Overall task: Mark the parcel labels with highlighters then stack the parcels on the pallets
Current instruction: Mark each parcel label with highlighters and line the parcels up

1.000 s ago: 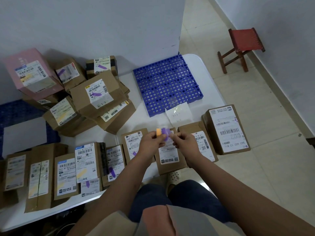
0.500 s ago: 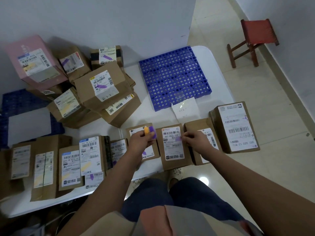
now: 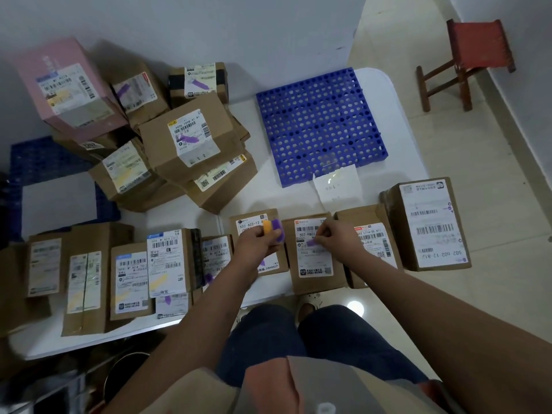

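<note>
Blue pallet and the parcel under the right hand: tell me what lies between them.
Head view: a white paper note on the table, overlapping the blue pallet edge, just beyond the parcel.

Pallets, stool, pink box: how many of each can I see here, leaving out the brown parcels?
Blue pallets: 2, one on the right, one on the left partly under a white sheet
Red stool: 1
Pink parcel: 1
Total: 4

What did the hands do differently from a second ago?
The hands came apart. The left hand moved left, keeping the orange and purple caps; the right hand brought the purple highlighter down onto the middle parcel's label. The parcels and the blue pallet stayed put.
</note>
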A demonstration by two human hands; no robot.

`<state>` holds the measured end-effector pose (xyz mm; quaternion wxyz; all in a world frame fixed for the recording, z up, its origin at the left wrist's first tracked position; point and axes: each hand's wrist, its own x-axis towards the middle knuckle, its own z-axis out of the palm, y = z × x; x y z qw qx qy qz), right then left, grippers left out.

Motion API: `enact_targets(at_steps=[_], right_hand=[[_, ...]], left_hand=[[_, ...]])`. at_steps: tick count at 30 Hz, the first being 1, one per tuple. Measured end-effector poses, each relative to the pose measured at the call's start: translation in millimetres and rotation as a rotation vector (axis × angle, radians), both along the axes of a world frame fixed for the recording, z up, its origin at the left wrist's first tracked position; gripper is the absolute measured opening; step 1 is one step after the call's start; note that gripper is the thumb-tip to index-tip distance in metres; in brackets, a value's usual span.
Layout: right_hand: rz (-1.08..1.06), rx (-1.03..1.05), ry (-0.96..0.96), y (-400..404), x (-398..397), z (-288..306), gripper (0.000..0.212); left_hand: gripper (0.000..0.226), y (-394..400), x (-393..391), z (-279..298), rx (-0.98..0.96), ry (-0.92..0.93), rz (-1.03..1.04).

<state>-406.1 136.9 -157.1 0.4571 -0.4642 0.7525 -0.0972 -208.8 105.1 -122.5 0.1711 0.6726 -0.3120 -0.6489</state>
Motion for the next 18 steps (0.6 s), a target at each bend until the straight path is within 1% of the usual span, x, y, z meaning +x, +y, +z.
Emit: enact_targets(at_steps=[4,7,11,14,18], right_hand=[[0.008,-0.024,0.07,3,4,-4,0.019],[0.102,-0.039,0.177,7,8,-6,0.021],[0.162,-0.044,0.248,7,11,-7,0.023],[0.127,-0.031,0.23,7,11,-7,0.025],[-0.065,-0.106,0.1,17,7,-8,0.018]], left_hand=[[0.016,0,1,3,0.0,0.01,-0.003],[0.007,1,2,7,0.0,0.014,0.004],[0.004,2,6,6,0.004,0.015,0.009],[0.012,4,8,4,0.017,0.011,0.004],[0.005,6,7,5,0.015,0.024,0.015]])
